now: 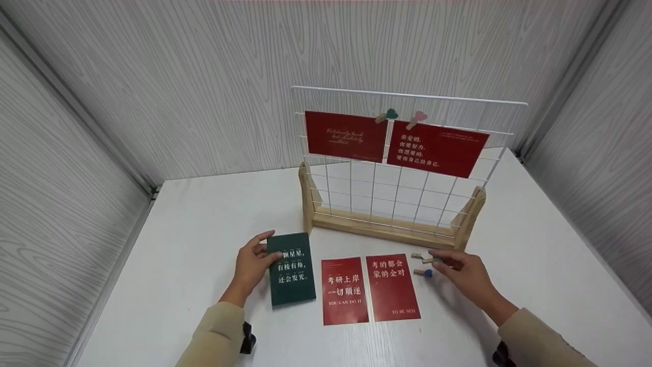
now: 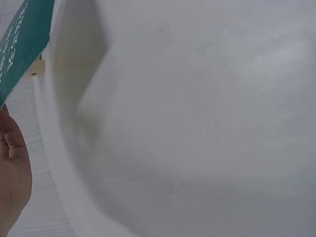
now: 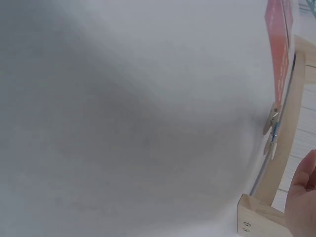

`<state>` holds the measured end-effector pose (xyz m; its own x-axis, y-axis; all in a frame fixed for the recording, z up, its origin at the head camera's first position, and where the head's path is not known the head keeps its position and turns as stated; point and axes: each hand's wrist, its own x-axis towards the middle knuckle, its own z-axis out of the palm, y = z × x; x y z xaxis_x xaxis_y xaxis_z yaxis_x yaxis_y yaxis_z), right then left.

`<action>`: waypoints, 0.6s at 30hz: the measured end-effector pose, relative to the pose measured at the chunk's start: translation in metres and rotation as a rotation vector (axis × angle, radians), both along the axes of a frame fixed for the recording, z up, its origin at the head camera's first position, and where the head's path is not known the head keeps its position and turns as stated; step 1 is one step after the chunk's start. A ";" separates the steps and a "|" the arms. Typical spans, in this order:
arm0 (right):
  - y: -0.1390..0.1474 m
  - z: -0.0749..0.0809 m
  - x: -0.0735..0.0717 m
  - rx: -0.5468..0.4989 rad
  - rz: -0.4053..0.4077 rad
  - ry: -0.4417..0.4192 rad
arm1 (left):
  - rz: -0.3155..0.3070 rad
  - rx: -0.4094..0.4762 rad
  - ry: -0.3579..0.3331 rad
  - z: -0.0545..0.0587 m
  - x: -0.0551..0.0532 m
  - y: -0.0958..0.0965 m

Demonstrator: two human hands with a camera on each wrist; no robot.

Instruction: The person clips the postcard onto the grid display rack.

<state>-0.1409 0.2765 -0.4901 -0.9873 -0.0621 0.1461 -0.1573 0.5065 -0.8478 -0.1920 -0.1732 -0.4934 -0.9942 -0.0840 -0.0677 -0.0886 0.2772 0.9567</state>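
In the head view my left hand (image 1: 253,262) holds a dark green card (image 1: 292,285) with white lettering by its left edge, thumb over the front and fingers behind. The same green card (image 2: 24,39) stands tilted at the upper left of the left wrist view. My right hand (image 1: 466,275) pinches a small wooden clothespin (image 1: 429,260) between thumb and index finger. Just left of it lies another small clothespin (image 1: 416,256), and below is one with a blue heart (image 1: 424,273). In the right wrist view its fingertips are out of frame.
Two red cards, one (image 1: 345,316) left and one (image 1: 392,295) right, lie between my hands. Behind them stands a white wire grid (image 1: 351,188) in a wooden base (image 1: 382,232). Two more red cards (image 1: 346,145) hang there beside clothespins with green (image 1: 391,113) and pink (image 1: 420,116) hearts.
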 end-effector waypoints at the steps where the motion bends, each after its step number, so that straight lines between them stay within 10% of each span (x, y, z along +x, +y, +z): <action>1: -0.001 0.000 -0.001 -0.019 -0.001 0.001 | 0.000 0.003 0.006 0.001 -0.001 0.002; 18: -0.026 0.012 -0.021 -0.188 -0.019 -0.009 | -0.082 0.013 0.148 0.019 -0.017 0.040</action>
